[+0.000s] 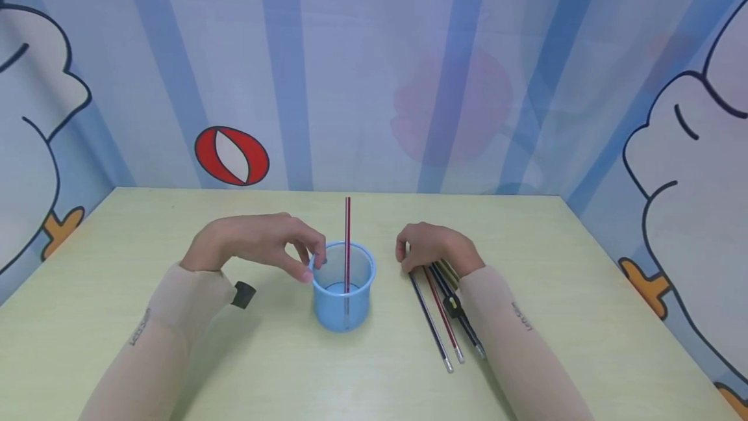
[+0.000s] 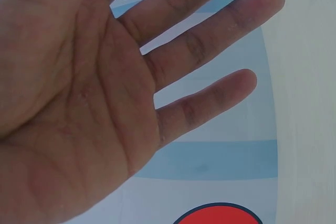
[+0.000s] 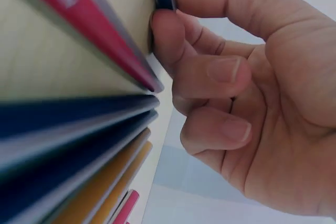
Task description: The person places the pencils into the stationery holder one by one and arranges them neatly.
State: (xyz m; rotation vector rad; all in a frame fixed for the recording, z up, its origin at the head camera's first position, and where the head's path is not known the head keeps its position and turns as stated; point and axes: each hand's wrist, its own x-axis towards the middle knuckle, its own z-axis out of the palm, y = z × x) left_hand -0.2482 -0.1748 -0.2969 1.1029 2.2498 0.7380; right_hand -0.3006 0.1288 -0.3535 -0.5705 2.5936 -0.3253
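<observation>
A light blue cup (image 1: 336, 314) stands on the table with a red pencil (image 1: 348, 229) upright in it. My left hand (image 1: 263, 239) holds the cup's left rim between thumb and finger. In the left wrist view its other fingers are spread, and the cup is not seen. On the right, my right hand (image 1: 429, 243) pinches one end of a dark blue pencil (image 1: 430, 320) between thumb and index finger, the other fingers curled. Beside it lie a red pencil (image 3: 105, 30), dark blue pencils (image 3: 68, 124) and yellow pencils (image 3: 113, 182), partly hidden by the right forearm.
The pale wooden table (image 1: 280, 369) ends at a striped blue backdrop (image 1: 362, 83) with printed cartoon figures. Small black devices (image 1: 243, 294) sit at the wrists. The right sleeve (image 1: 514, 330) reaches over part of the pencils.
</observation>
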